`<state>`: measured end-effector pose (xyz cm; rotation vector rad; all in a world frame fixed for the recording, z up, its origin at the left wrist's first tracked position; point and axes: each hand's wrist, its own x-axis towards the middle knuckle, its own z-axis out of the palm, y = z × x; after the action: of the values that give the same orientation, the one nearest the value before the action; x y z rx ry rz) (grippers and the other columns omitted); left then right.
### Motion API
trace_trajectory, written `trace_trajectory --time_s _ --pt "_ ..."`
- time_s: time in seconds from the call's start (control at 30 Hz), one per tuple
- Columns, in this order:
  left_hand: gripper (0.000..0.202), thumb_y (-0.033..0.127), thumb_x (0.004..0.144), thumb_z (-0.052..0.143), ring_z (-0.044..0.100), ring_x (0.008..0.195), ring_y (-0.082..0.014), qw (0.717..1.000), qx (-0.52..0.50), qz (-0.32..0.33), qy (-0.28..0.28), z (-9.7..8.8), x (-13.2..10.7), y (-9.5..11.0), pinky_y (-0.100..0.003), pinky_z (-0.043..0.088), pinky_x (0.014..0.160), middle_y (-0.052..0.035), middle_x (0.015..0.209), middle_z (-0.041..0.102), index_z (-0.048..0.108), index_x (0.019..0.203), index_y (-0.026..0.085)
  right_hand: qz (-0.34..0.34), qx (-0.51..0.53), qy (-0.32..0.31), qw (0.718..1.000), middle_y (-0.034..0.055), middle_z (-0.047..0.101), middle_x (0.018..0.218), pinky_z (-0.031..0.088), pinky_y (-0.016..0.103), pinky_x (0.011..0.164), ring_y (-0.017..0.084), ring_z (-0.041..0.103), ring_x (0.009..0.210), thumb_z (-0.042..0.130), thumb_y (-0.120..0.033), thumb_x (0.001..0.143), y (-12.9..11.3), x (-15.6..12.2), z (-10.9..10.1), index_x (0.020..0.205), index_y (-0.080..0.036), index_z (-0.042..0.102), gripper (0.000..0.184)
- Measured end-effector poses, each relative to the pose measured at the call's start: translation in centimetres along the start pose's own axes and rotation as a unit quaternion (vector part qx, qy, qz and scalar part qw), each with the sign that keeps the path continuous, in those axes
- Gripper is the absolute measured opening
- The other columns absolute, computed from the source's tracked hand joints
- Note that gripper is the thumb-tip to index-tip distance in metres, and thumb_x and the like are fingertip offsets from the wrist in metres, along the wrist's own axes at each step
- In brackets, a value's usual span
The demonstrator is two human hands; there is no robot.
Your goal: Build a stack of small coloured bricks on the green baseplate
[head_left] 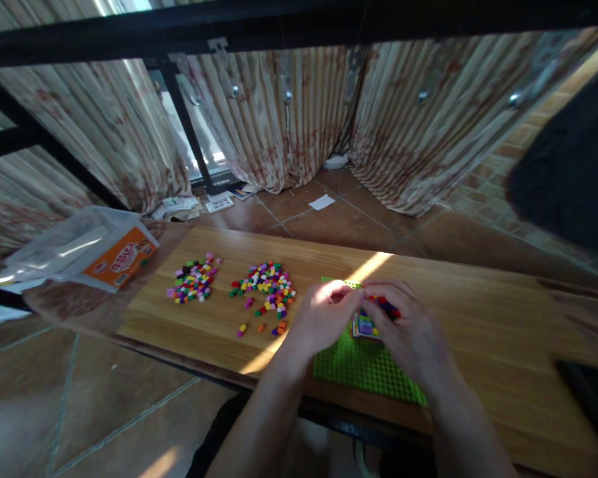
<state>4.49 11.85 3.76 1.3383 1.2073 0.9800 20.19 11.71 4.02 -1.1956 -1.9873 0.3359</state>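
A green studded baseplate (363,368) lies on the wooden table (503,338). Both hands meet over its far part. My left hand (323,315) is curled with its fingers pressed together near a small block of coloured bricks (366,325) built on the plate. My right hand (411,328) is also curled, its fingertips on the top of that block. What sits between the fingers is too small to make out. Two heaps of loose coloured bricks lie to the left: a nearer one (266,285) and a farther one (194,279).
A clear plastic bag with an orange label (97,249) lies at the table's left end. Striped curtains (289,113) hang behind, above a tiled floor (339,219) with papers. A black frame bar (299,26) crosses overhead. A dark object (573,166) is at right.
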Motion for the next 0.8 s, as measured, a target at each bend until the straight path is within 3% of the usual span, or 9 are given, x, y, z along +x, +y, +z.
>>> trace_trajectory --time_s 0.17,0.33,0.4,0.47,0.5,0.57,0.67,0.8 --pt "0.034 0.042 0.082 0.056 0.041 0.053 -0.0085 0.997 -0.053 -0.025 -0.058 -1.0 -0.4 0.4 -0.022 0.031 0.052 0.004 0.055 0.045 0.054 0.06 0.016 -0.02 0.007 -0.055 0.998 0.0017 0.067 0.088 0.048 0.034 0.074 0.02 0.061 0.084 0.057 -0.027 0.091 -0.4 0.0 -0.6 0.091 -0.024 0.065 0.008" --pt "0.026 0.039 0.078 0.059 0.051 0.057 -0.0097 0.988 -0.097 -0.059 -0.103 -3.4 -1.1 0.7 -0.022 0.039 0.057 0.0005 0.063 0.056 0.062 0.069 0.015 -0.011 0.025 -0.069 0.997 -0.0001 0.068 0.089 0.047 0.031 0.073 0.018 0.063 0.082 0.057 -0.027 0.091 -2.0 0.1 -1.2 0.092 -0.026 0.065 0.008" --pt "0.024 0.036 0.079 0.058 0.053 0.059 -0.0107 0.996 -0.017 -0.056 -0.064 -4.9 -1.3 0.3 -0.023 0.039 0.058 -0.0008 0.064 0.06 0.065 0.07 0.015 -0.001 0.037 -0.056 0.998 -0.0009 0.068 0.087 0.047 0.029 0.072 0.017 0.063 0.079 0.057 -0.028 0.091 -3.1 0.1 -0.6 0.092 -0.026 0.064 0.007" --pt "0.021 0.031 0.08 0.058 0.056 0.062 -0.0126 0.989 0.125 -0.049 0.058 -6.5 -1.5 -0.5 -0.024 0.038 0.059 -0.0021 0.065 0.063 0.069 0.071 0.016 0.011 0.056 -0.055 0.997 -0.001 0.069 0.084 0.047 0.028 0.071 0.016 0.064 0.077 0.057 -0.028 0.091 -4.2 -0.1 0.7 0.092 -0.024 0.064 0.008" --pt "0.018 0.028 0.079 0.059 0.057 0.063 -0.0137 0.971 0.201 -0.054 0.117 -7.3 -1.5 -0.9 -0.025 0.038 0.06 -0.0028 0.064 0.064 0.069 0.069 0.016 0.014 0.064 -0.066 0.996 -0.0006 0.069 0.084 0.047 0.027 0.071 0.016 0.064 0.077 0.057 -0.027 0.091 -4.7 -0.1 1.6 0.091 -0.024 0.064 0.008" --pt "0.017 0.021 0.078 0.057 0.06 0.065 -0.016 0.926 0.319 -0.085 0.182 -8.7 -1.5 -1.6 -0.026 0.038 0.063 -0.0039 0.065 0.067 0.071 0.07 0.017 0.018 0.066 -0.088 0.994 0.0009 0.07 0.083 0.047 0.028 0.071 0.017 0.065 0.077 0.057 -0.024 0.089 -5.6 -0.3 3.9 0.089 -0.021 0.064 0.008" --pt "0.021 0.017 0.079 0.053 0.064 0.072 -0.0194 0.888 0.393 -0.12 0.205 -10.0 -1.4 -2.4 -0.028 0.04 0.066 -0.0063 0.073 0.071 0.074 0.079 0.019 0.066 -0.007 -0.144 0.987 0.0021 0.069 0.079 0.044 0.03 0.068 0.02 0.064 0.076 0.055 -0.02 0.089 -6.2 -0.6 7.3 0.083 -0.021 0.065 0.011" --pt "0.025 0.016 0.079 0.054 0.067 0.082 -0.0227 0.868 0.422 -0.147 0.216 -10.7 -1.3 -3.1 -0.03 0.043 0.071 -0.0089 0.083 0.074 0.074 0.093 0.02 0.097 -0.075 -0.162 0.979 0.004 0.069 0.078 0.04 0.03 0.061 0.021 0.064 0.072 0.054 -0.019 0.089 -5.7 -0.8 10.6 0.083 -0.02 0.066 0.013"
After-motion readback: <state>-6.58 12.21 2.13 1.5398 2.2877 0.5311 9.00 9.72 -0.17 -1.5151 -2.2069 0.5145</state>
